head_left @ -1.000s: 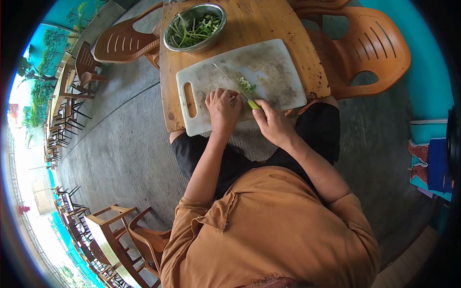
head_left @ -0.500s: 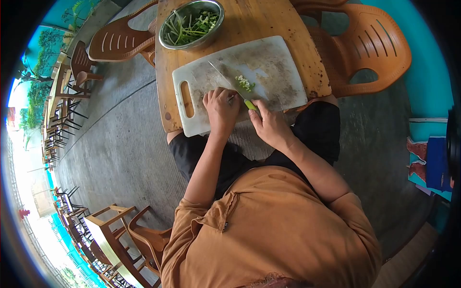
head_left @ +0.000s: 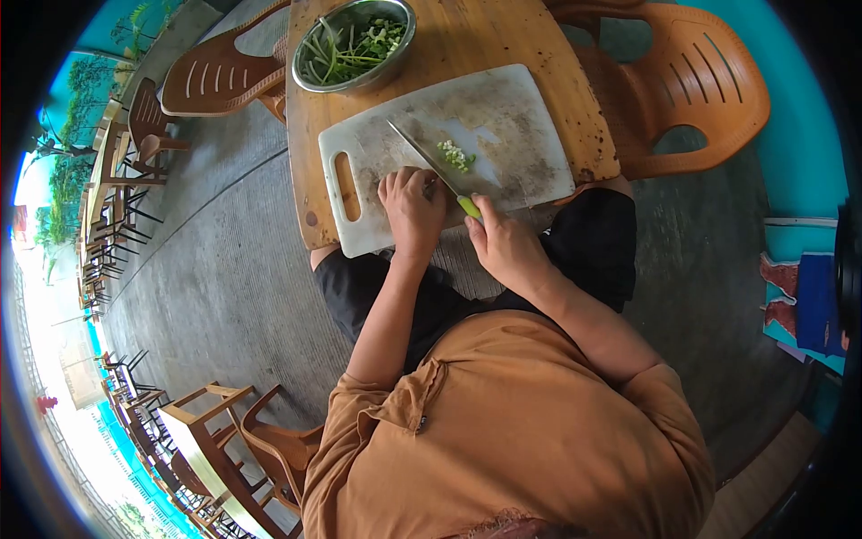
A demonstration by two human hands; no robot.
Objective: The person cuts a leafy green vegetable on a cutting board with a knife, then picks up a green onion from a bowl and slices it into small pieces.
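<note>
My right hand [head_left: 503, 241] is closed round the green handle of a knife [head_left: 429, 162], whose blade points up and to the left over the white cutting board [head_left: 386, 235]. Just left of the blade, my left hand [head_left: 415, 211] rests on the board with its fingers curled together. What those fingers hold, if anything, is hidden. A small heap of chopped pale and green pieces [head_left: 455, 155] lies on the board, right of the blade.
A metal bowl [head_left: 406, 56] of cut green vegetables [head_left: 355, 49] stands beyond the board on the wooden table [head_left: 476, 31]. Orange plastic chairs [head_left: 700, 85] flank the table, one on each side. More tables and chairs line the far left.
The knife blade has turned slightly, so its face shows less and it looks narrower. My right hand has shifted a little. My left hand stays in nearly the same place.
</note>
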